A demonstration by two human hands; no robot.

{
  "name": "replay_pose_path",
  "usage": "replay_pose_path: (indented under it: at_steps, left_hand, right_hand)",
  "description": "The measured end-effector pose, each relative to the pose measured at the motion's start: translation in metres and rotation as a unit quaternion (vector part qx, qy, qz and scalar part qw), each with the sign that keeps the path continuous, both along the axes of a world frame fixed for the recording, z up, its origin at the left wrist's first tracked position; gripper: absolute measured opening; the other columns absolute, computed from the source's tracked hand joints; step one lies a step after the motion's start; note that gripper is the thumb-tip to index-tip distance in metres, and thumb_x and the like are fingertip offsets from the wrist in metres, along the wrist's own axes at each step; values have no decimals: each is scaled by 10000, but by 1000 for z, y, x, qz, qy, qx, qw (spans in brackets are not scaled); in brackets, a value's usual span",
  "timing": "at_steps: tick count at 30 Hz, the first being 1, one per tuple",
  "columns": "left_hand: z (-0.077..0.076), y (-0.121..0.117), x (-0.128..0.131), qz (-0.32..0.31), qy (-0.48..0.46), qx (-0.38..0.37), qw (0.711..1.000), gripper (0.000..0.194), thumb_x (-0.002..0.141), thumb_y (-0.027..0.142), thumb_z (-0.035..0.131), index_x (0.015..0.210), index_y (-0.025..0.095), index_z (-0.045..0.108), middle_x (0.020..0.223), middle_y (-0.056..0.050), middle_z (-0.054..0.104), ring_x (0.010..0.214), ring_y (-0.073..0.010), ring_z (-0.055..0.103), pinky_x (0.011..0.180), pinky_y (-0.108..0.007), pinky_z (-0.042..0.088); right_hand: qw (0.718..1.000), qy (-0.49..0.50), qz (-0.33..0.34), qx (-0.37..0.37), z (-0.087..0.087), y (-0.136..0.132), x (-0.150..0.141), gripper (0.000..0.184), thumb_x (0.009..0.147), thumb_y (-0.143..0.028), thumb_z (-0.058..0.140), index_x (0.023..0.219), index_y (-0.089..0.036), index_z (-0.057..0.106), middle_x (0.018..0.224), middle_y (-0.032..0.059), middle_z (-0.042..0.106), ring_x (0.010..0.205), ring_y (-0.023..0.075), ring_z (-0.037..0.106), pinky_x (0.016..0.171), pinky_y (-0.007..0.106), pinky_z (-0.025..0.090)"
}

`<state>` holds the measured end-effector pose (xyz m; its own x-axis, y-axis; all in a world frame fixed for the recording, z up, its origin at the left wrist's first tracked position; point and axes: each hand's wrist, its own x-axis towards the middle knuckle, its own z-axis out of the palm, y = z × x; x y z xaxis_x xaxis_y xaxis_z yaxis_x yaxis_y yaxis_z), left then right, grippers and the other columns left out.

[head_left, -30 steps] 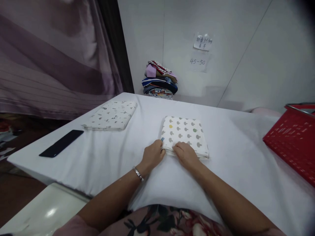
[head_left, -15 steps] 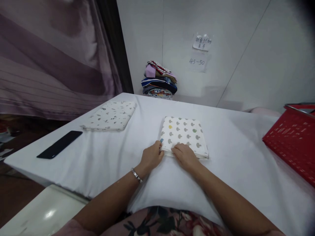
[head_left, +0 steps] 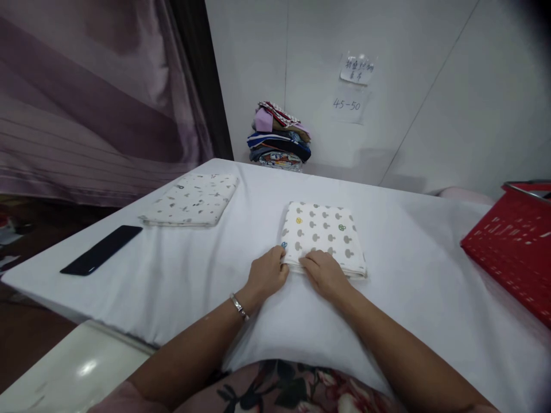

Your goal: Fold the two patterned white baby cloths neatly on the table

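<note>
A folded white cloth printed with grey mushrooms lies in the middle of the white-covered table. My left hand, a bracelet on its wrist, grips the cloth's near left corner with curled fingers. My right hand rests beside it, fingers closed on the cloth's near edge. Both hands sit close together at the front of the cloth.
A second folded patterned cloth lies at the left, with a black phone nearer the table's left edge. A pile of folded colourful clothes stands by the far wall. A red basket sits at the right. Paper notes hang on the wall.
Both hands stay on the near edge of the mushroom cloth; only the view has shifted slightly.
</note>
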<state>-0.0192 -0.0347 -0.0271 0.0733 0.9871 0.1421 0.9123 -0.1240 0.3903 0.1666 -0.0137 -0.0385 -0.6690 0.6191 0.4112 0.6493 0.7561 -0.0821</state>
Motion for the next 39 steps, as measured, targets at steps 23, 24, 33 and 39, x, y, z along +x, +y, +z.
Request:
replay_pose_path:
  at_steps: [23,24,33,39]
  left_hand:
    - [6,4,-28,-141,-118,31,982,186,856,295,480,971,256,620,948,22,607,743,-102,568,651,-210,433]
    - [5,5,-27,-146,-117,32,982,179,856,284,480,965,256,619,939,24,604,749,-103,567,646,-209,428]
    - [2,8,-20,-140,-96,85,982,108,866,207,448,834,201,551,862,14,553,692,-94,521,616,-214,411]
    - [-6,6,-17,-140,78,184,970,148,906,175,371,842,175,505,862,-30,546,772,-144,518,615,-250,426]
  right_hand:
    - [998,56,14,-22,-5,0,2,245,887,-159,419,1091,-155,555,1000,111,585,908,221,508,751,350,412]
    - [998,56,14,-21,-5,0,2,249,887,-158,417,1096,-159,553,1003,110,585,910,223,508,751,352,413]
    - [998,54,9,-25,-3,0,0,273,884,-160,405,1113,-163,553,992,106,587,902,224,508,744,357,418]
    - [998,54,1,-30,-2,-1,1,281,885,-167,410,1133,-161,541,997,105,582,893,222,505,733,355,418]
